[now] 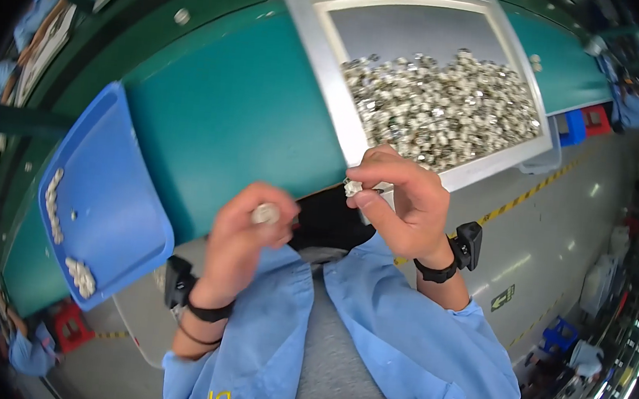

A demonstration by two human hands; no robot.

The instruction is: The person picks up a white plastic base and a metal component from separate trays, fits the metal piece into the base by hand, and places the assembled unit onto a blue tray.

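Note:
My right hand (pixel 410 200) is closed in a pinch, thumb and forefinger on a small white part with a bit of metal (pixel 352 188). It is beside the near left corner of a silver-framed tray (pixel 335 97), which holds a heap of small white and metal parts (pixel 440 107). My left hand (pixel 243 231), smeared by motion, is curled around a whitish, roundish piece (pixel 265 213); its exact kind is too blurred to make out. The two hands are apart, in front of the table's near edge.
A blue tray (pixel 117 188) at the left carries a row of small white pieces (pixel 53 205) and a cluster of them (pixel 79 278). Both trays rest on a green tabletop (pixel 228 106). Red and blue stools and other people in blue sleeves are around the edges.

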